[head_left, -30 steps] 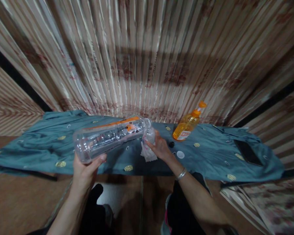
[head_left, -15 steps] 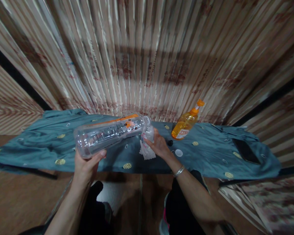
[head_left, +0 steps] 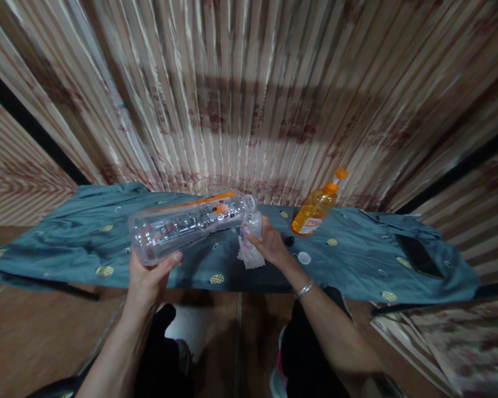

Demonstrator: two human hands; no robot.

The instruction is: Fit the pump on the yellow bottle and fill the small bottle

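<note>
Supporting a large, clear plastic bottle with an orange-marked label (head_left: 188, 228), the left hand (head_left: 149, 276) is closed around its base end, with the thumb along the near side. The bottle lies tilted above the desk (head_left: 357, 276), which is draped in teal patterned cloth; its base is to the left and its open neck to the right. The right hand (head_left: 269, 243) is wrapped around a small, clear plastic bottle (head_left: 254, 224), held roughly upright with its top at the large bottle's mouth. Whether the two necks touch cannot be determined. A crumpled, whitish sheet (head_left: 251, 257) hangs or lies just below the small bottle.

Handling: the large bottle appears thin-walled, light to moderate in weight and likely to flex under pressure; its smooth surface may slip, especially if wet. The amount of liquid inside cannot be determined. The base is a suitable support point for tilting; the firmer shoulder near the neck would give better control of the mouth. The small bottle is probably light and easily squeezed, so a gentle grip around its body is advised.

Right of the right hand are a small, round black cap (head_left: 289, 241), a round, whitish disc (head_left: 304, 258) and, farther away, an orange-topped pump bottle of amber liquid (head_left: 313, 213).
</note>
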